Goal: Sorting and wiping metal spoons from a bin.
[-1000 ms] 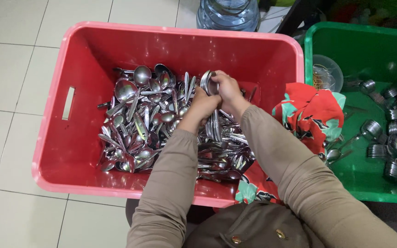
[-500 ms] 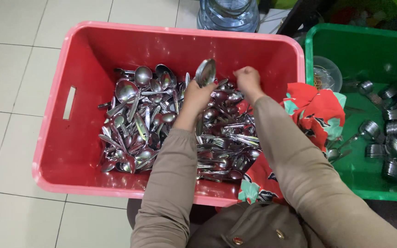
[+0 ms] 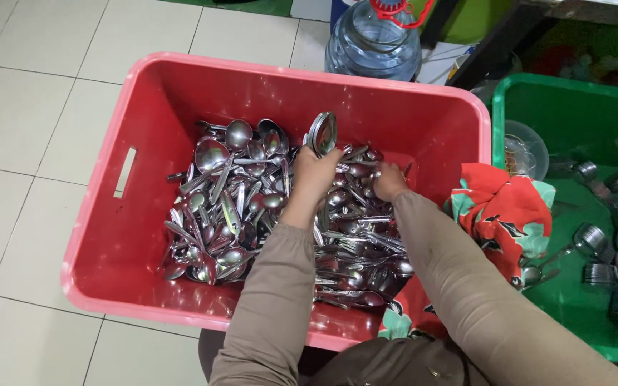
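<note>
Head view: I am leaning over a red crate (image 3: pixel 144 179) on the tiled floor (image 3: pixel 30 107), and my left hand (image 3: pixel 316 171) is closing its fingers around a small stack of spoons (image 3: pixel 322 134), holding their bowls upright just above the far side of the pile (image 3: pixel 252 207). My right hand (image 3: pixel 389 182) is reaching down into the heap just right of the left; its fingers are buried among the handles, so I cannot tell how far they are curling or whether they are gripping anything.

I am judging that the held stack could slip: the spoons are smooth, nested and pinched only near the bowls, so a loosening grip might be sending them clattering back. Forks seem to be mixed into the near part of the pile, and my right fingers, digging blind, could be catching on tines.

Right of the red crate, a flowered cloth (image 3: pixel 498 214) is lying across the gap toward a green crate (image 3: pixel 574 100) that is holding metal cups and ladles. A clear water jug (image 3: pixel 373 43) is standing on the floor beyond the far rim.
</note>
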